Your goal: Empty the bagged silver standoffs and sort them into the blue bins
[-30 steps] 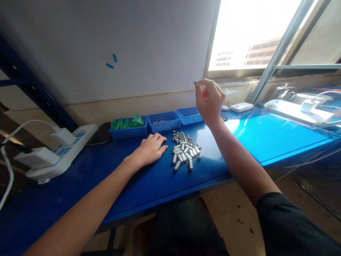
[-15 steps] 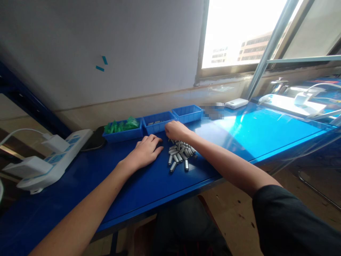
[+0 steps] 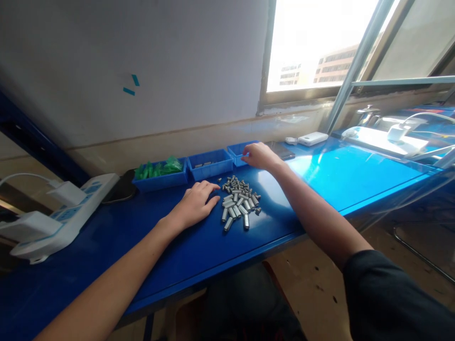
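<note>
The right hand [image 3: 261, 157] hovers at the near right edge of the right-hand blue bin [image 3: 239, 160], its fingers curled toward the interior; whether they pinch anything I cannot tell. From that hand, the short screw-like pieces [image 3: 234, 183] lie at seven o'clock on the blue table [image 3: 192, 255], mixed at their near edge with longer silvery metal pieces [image 3: 245, 205]. At eight o'clock the left hand [image 3: 197, 203] rests palm down, fingers loosely spread, just beside the heap; a nudge from it could scatter the outlying pieces. At nine o'clock the middle bin [image 3: 215, 169] holds a few metal pieces, with the green packets [image 3: 163, 168] in their bin beyond. With the bins side by side, a misjudged release could drop a small piece into the wrong one, and a wrist brushing the rim could shift the bin.
</note>
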Available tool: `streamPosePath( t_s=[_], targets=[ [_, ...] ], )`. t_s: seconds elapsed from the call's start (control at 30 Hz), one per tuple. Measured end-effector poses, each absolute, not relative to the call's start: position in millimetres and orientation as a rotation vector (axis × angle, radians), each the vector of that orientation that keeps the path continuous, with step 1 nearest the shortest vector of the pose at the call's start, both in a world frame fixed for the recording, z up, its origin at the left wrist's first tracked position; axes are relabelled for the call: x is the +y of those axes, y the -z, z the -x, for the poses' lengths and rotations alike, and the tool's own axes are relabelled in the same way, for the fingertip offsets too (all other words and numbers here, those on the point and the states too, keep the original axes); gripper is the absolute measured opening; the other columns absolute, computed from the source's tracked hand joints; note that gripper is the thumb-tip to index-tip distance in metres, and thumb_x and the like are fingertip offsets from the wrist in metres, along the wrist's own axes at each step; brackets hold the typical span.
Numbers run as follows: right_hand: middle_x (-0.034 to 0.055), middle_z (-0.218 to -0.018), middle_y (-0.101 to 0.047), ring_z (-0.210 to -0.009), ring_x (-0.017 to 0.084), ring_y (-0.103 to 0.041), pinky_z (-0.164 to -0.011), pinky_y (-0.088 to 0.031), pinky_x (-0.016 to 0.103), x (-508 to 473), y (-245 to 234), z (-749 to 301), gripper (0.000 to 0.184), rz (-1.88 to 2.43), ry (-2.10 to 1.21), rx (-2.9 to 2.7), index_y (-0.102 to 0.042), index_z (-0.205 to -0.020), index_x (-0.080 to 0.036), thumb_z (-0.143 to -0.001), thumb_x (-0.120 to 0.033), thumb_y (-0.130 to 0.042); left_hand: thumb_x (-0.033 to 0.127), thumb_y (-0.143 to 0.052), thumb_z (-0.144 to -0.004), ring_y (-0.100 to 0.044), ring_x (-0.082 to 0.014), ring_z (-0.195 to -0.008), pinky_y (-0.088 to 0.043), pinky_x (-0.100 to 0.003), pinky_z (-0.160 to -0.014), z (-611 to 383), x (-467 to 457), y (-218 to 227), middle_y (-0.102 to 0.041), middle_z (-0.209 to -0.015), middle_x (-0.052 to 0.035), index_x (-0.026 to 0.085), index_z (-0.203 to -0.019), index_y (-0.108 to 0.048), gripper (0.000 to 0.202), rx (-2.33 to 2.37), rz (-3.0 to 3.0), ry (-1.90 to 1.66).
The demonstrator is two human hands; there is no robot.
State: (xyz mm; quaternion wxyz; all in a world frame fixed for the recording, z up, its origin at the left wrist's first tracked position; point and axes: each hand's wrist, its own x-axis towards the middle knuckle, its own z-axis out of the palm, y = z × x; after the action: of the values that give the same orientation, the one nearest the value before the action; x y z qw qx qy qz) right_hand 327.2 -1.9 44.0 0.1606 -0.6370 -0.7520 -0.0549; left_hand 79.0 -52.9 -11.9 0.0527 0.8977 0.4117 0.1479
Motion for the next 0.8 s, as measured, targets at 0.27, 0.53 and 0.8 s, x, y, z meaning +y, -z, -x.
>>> streamPosePath(
  t_s=[0.27, 0.53, 0.8],
  targets=[
    [0.0087, -0.086, -0.072, -0.081, 0.022, -0.066, -0.069, -0.046, 0.026, -9.4, -26.0, -291.1, 0.015, 1.740, -0.103, -2.526, -0.074, -0.084, -0.019, -0.074, -0.018, -0.062, 0.034, -0.039, -0.092, -0.047, -0.0268, -0.119, -0.040, -0.042, -0.099, -94.1, -34.7, 21.9, -0.050, -0.134, -0.0088, 0.019, -0.133, -0.046, 0.044, 1.293, -2.772, -0.588],
    [0.0046, -0.090, -0.067, -0.087, 0.017, -0.059, -0.080, -0.045, 0.029, -17.8, -52.0, -296.3, 0.023, 1.156, 0.312, -2.050, -0.069, -0.091, -0.018, -0.083, -0.013, -0.048, 0.024, -0.047, -0.085, -0.057, -0.0242, -0.092, -0.046, -0.038, -0.083, -93.8, -29.5, 22.8, -0.064, -0.095, -0.0076, 0.019, -0.094, -0.061, 0.018, 1.366, -2.734, -0.753],
    [0.0074, -0.084, -0.066, -0.080, 0.019, -0.059, -0.076, -0.044, 0.031, 2.5, -38.1, -324.4, 0.017, 1.508, 0.226, -1.972, -0.069, -0.091, -0.014, -0.080, -0.022, -0.060, 0.025, -0.055, -0.078, -0.059, -0.0184, -0.073, -0.045, -0.030, -0.068, -89.0, -32.3, 18.6, -0.064, -0.081, -0.0040, 0.018, -0.079, -0.061, 0.009, 1.332, -2.410, -0.901]
  ],
)
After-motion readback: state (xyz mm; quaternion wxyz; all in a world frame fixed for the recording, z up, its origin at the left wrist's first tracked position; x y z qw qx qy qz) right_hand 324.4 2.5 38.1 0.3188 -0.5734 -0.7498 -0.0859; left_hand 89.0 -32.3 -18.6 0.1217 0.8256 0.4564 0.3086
